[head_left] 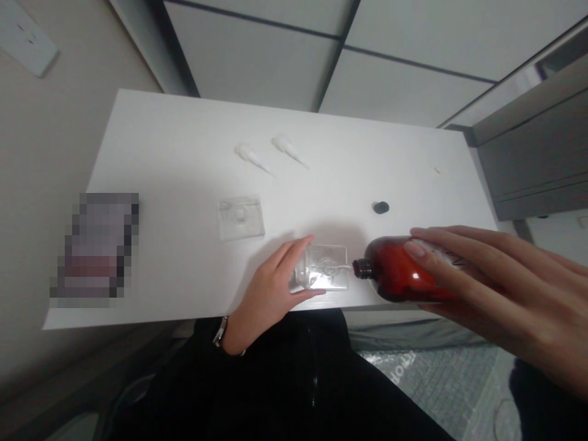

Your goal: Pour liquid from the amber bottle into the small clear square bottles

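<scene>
Currently right hand (500, 288) closed around tilted red bottle (408, 269), clear liquid (342, 267) streaming toward clear container (339, 282); left hand (271, 282), half curled, clasps container's opposite edges.

A dark-edged rectangular item (94, 245) (detail obscured by pixelation) lies at the left end of the white table (174, 147), a white socket plate (27, 37) is fixed to the wall (64, 128), and pale panels (257, 55) with dark seams (342, 41) stand beyond the table's far edge.
</scene>
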A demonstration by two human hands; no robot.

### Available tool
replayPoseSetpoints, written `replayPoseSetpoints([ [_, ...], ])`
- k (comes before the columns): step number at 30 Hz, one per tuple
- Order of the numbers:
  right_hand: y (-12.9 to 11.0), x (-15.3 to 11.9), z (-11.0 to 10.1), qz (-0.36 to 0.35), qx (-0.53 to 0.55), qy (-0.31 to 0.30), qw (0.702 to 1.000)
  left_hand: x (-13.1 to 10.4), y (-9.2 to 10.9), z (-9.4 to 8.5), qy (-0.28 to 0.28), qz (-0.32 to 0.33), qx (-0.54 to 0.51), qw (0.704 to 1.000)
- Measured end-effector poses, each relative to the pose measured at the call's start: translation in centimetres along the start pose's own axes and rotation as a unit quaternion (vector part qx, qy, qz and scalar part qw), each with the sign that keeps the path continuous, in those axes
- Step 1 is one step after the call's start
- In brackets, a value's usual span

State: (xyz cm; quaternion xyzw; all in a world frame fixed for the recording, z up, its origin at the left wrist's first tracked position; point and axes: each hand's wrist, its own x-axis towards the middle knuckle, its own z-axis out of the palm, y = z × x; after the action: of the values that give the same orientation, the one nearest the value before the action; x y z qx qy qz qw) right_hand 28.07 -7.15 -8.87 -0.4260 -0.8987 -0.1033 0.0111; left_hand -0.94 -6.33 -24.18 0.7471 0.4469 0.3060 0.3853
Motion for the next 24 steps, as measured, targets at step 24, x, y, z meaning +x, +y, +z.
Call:
replayPoseSetpoints([
  [24, 0.17, 0.03, -0.42, 0.003, 0.003, -0.034, 0.999, 0.04, 0.09, 0.05, -0.001, 0.005, -0.001, 1.0],
])
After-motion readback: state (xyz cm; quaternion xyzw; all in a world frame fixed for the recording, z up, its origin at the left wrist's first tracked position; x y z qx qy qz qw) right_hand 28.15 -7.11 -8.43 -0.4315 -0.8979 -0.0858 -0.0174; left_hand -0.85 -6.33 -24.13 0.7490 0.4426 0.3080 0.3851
